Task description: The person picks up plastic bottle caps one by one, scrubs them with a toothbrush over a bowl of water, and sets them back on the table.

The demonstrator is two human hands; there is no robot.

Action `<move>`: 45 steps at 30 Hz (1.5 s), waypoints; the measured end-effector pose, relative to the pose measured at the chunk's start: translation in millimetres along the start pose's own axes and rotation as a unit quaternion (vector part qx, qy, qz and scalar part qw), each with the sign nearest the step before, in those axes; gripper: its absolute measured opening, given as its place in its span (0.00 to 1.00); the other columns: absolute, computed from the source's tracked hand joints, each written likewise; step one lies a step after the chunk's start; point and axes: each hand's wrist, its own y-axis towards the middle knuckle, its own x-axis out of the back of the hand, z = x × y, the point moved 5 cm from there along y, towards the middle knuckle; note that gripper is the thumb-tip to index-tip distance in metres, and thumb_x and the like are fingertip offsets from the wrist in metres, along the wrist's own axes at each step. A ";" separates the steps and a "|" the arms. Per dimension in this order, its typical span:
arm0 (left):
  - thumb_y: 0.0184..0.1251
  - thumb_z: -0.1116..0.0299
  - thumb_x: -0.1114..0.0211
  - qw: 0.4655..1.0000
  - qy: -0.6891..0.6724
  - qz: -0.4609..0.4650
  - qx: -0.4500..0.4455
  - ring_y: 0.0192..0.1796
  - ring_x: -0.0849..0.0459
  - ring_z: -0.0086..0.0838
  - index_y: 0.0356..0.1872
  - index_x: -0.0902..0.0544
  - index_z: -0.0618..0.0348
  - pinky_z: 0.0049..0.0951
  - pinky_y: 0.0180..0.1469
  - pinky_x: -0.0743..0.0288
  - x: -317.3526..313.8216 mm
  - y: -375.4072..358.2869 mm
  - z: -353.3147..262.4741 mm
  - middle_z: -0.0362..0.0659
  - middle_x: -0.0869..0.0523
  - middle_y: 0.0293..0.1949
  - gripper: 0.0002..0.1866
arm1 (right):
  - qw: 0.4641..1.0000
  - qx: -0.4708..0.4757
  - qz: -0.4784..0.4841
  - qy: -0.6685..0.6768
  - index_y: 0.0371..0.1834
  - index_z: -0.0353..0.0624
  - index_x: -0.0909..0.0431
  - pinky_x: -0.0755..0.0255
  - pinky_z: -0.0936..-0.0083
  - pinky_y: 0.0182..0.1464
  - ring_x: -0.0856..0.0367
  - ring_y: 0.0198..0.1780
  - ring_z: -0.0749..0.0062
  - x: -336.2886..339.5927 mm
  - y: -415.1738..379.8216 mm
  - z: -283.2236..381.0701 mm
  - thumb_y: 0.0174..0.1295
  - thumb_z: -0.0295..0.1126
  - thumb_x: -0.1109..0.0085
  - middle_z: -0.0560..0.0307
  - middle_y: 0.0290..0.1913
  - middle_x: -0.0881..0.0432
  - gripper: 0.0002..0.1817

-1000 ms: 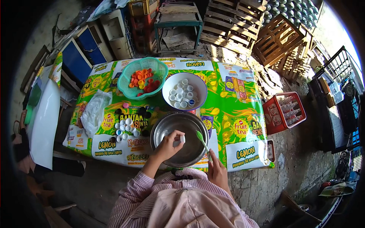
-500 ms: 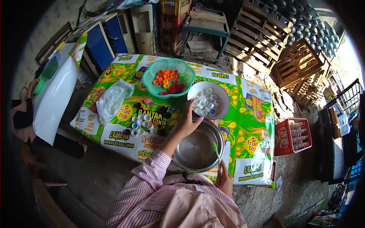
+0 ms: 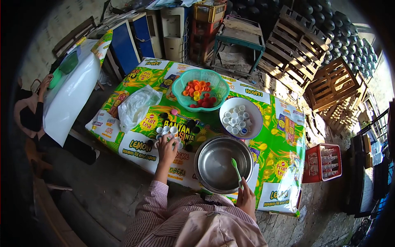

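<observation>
My left hand (image 3: pixel 166 151) is over a cluster of white bottle caps (image 3: pixel 173 130) on the printed table cover, its fingers bent down and closed on a cap that they partly hide. My right hand (image 3: pixel 246 198) grips the handle of a green toothbrush (image 3: pixel 235 165), whose head points up over the steel pot (image 3: pixel 201 175). Inside, the pot shows a shiny bare bottom. Behind it, a white bowl (image 3: pixel 258 117) with a blue rim holds many white caps. A turquoise plastic basket (image 3: pixel 181 99) contains orange, red and yellow caps.
Several black caps (image 3: pixel 188 147) and a pink cap (image 3: pixel 174 111) lie near the white ones. A crumpled clear plastic bag (image 3: pixel 138 105) is at the table's left. Another person's hand (image 3: pixel 46 81) is at the far left. A red crate (image 3: pixel 311 164) stands right of the table.
My left hand has moved left from the white bowl's edge to the white caps on the table. My right hand still holds the toothbrush over the pot. The view has shifted slightly.
</observation>
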 end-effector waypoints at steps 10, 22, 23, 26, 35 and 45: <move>0.55 0.74 0.34 0.939 -0.330 0.003 -0.098 0.46 0.21 0.41 0.37 0.26 0.61 0.35 0.49 0.28 46.9 13.6 -96.1 0.49 0.19 0.43 0.10 | 0.997 0.000 -0.076 0.006 0.62 0.40 0.35 0.30 0.61 0.32 0.21 0.32 0.45 17.9 -1.5 -3.1 0.62 0.22 0.52 0.35 0.38 0.21 0.23; 0.47 0.69 0.29 0.896 -0.163 0.308 -0.275 0.45 0.26 0.30 0.67 0.39 0.41 0.36 0.54 0.38 -63.4 -27.2 -183.1 0.29 0.17 0.42 0.43 | 0.994 -0.044 -0.103 -0.001 0.62 0.41 0.35 0.29 0.62 0.33 0.20 0.32 0.47 24.2 -20.8 -19.1 0.62 0.23 0.51 0.39 0.38 0.20 0.23; 0.47 0.68 0.30 0.897 -0.156 0.308 -0.275 0.45 0.26 0.30 0.67 0.39 0.41 0.35 0.54 0.38 -66.6 -28.7 -182.3 0.29 0.16 0.42 0.42 | 0.994 -0.047 -0.100 0.000 0.63 0.42 0.35 0.29 0.62 0.33 0.20 0.32 0.48 24.4 -21.3 -20.5 0.62 0.23 0.51 0.39 0.38 0.20 0.23; 0.48 0.68 0.30 0.892 -0.148 0.327 -0.274 0.45 0.26 0.30 0.68 0.39 0.42 0.35 0.55 0.38 -68.5 -31.1 -181.1 0.29 0.16 0.42 0.42 | 0.994 -0.049 -0.097 0.002 0.63 0.43 0.36 0.28 0.62 0.33 0.20 0.32 0.48 26.5 -22.9 -20.3 0.62 0.23 0.51 0.39 0.38 0.20 0.24; 0.49 0.66 0.30 0.889 -0.150 0.348 -0.258 0.46 0.27 0.30 0.68 0.41 0.42 0.39 0.59 0.40 -74.1 -29.5 -181.3 0.29 0.17 0.44 0.43 | 0.993 -0.027 -0.115 -0.009 0.63 0.43 0.35 0.28 0.61 0.34 0.19 0.33 0.48 29.3 -29.7 -25.1 0.62 0.24 0.50 0.41 0.39 0.20 0.24; 0.51 0.69 0.31 0.894 -0.164 0.331 -0.254 0.47 0.25 0.33 0.70 0.44 0.45 0.41 0.59 0.38 -72.4 -33.3 -179.4 0.33 0.18 0.44 0.44 | 0.996 -0.036 -0.082 -0.013 0.63 0.44 0.36 0.28 0.62 0.32 0.21 0.30 0.48 22.3 -23.1 -27.3 0.62 0.25 0.50 0.40 0.37 0.20 0.24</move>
